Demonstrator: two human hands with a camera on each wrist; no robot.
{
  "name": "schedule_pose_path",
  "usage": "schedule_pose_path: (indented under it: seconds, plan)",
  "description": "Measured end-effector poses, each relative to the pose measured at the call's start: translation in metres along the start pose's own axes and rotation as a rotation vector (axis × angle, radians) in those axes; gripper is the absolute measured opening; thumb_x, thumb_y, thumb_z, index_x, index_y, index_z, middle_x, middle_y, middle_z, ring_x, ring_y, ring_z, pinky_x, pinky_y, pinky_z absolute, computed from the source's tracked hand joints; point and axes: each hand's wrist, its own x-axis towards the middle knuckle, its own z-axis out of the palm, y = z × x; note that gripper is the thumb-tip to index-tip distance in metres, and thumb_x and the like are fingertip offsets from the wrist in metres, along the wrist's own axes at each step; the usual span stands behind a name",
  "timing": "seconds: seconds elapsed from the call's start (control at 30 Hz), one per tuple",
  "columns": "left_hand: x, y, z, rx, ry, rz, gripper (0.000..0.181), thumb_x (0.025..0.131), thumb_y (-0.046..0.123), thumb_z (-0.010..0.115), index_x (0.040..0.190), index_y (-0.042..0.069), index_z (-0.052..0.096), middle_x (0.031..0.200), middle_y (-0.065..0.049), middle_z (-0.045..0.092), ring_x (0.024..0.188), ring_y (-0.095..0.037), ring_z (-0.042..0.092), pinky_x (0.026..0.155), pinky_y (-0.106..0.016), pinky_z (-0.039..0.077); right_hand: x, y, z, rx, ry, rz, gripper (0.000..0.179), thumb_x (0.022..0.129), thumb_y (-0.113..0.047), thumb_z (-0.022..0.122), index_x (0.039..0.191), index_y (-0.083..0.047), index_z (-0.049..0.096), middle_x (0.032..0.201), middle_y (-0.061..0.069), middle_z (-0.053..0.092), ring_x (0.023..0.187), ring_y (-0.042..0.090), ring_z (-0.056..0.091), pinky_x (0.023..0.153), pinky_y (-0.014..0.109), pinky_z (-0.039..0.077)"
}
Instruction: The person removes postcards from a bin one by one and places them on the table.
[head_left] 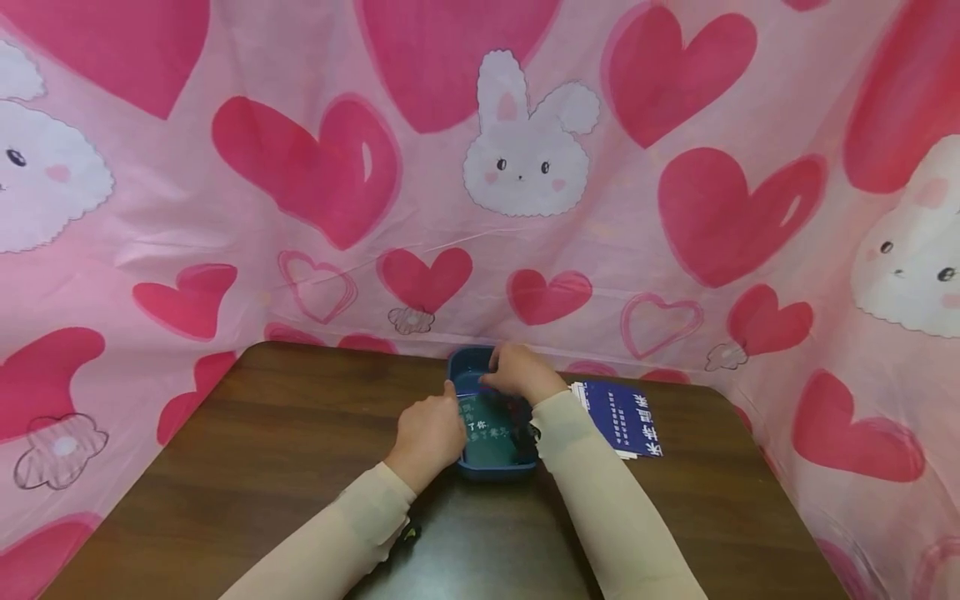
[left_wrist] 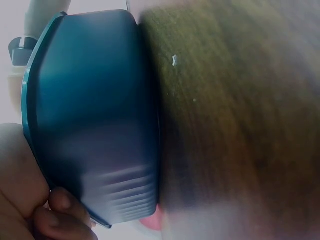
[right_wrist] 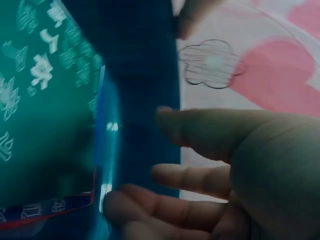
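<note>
The blue box (head_left: 498, 472) stands on the bench (head_left: 300, 442), and the green card (head_left: 487, 442) with white writing lies in it, in the part of the box nearest to the person. The left hand (head_left: 431, 433) holds the left wall of the box by the rim, with fingers bent against the outer side. The right hand (head_left: 523, 372) is over the far part of the box; its fingers are loosely bent, the thumb a little apart from them, close to a shiny edge (right_wrist: 110, 127) beside the card, but whether they touch it I cannot tell. The blue cards (head_left: 626, 417) lie to the right of the box, and the cloth (head_left: 420, 200) hangs behind it. I judge the box to be stiff, light and rather smooth, so its rim gives the surest hold. The green card is probably thin and easy to bend; better to take it by an edge.
</note>
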Motion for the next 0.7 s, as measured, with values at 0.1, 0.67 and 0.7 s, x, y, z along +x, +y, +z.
schedule_pose_path:
  seconds: [0.1, 0.67, 0.7]
  plan:
    - [0.000, 0.000, -0.001, 0.001, -0.017, -0.013, 0.069, 0.107, 0.028, 0.072, 0.167, -0.001, 0.053, 0.060, -0.004, 0.056, 0.052, -0.024, 0.055, 0.047, -0.035, 0.047, -0.002, -0.002, 0.006, -0.016, -0.037, 0.035, 0.050, 0.093, -0.037, 0.093, 0.128, -0.005, 0.077, 0.095, 0.010, 0.079, 0.075, 0.025, 0.077, 0.075, 0.044, 0.070]
    - [0.003, 0.002, 0.001, 0.015, 0.026, -0.018, 0.068, 0.105, 0.029, 0.073, 0.163, -0.001, 0.057, 0.067, -0.007, 0.065, 0.059, -0.026, 0.062, 0.050, -0.040, 0.051, 0.009, 0.002, 0.023, -0.214, -0.044, 0.048, 0.068, 0.076, -0.041, 0.106, 0.124, -0.003, 0.078, 0.108, 0.010, 0.081, 0.089, 0.026, 0.072, 0.098, 0.052, 0.068]
    - [0.003, 0.002, 0.001, 0.016, 0.029, -0.016, 0.068, 0.105, 0.028, 0.073, 0.164, -0.001, 0.057, 0.067, -0.007, 0.066, 0.059, -0.026, 0.063, 0.051, -0.040, 0.051, 0.014, 0.009, 0.025, -0.215, -0.026, 0.019, 0.066, 0.075, -0.041, 0.107, 0.121, -0.003, 0.079, 0.106, 0.010, 0.081, 0.088, 0.026, 0.071, 0.095, 0.051, 0.068]
